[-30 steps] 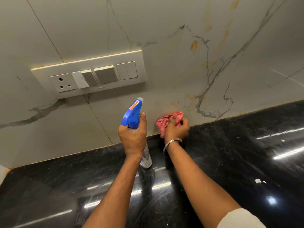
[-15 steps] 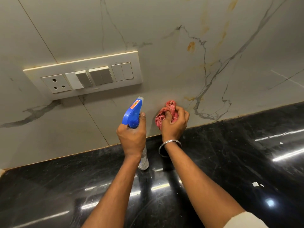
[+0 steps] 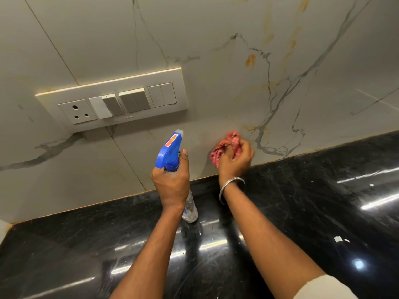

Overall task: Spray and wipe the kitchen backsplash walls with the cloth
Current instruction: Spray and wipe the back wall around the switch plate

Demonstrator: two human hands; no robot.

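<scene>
Both hands were busy in the head view, the only one there was. At centre frame the left hand (image 3: 170, 182) was wrapped tight around the neck of the spray bottle (image 3: 172, 156), its blue head aimed at the backsplash (image 3: 216, 83), its clear base just above the black bench (image 3: 323, 201), though I could not tell whether it touched. Just right of it, the right hand (image 3: 236, 158) had its fingers bunched around the crumpled red cloth (image 3: 226, 145), pressing it against the marble-look tile low on the wall, just above the seam where wall met bench. A bangle (image 3: 231, 186) sat on that wrist. The switch plate (image 3: 116, 100) hung in the upper left, well apart from the cloth.

It looked like the wiping step, worked along the bottom strip of tile. Next, I judged, the cloth would need sweeping rightward and upward over the veined, yellow-marked stretch, with a fresh spray there first, kept away from the socket.
</scene>
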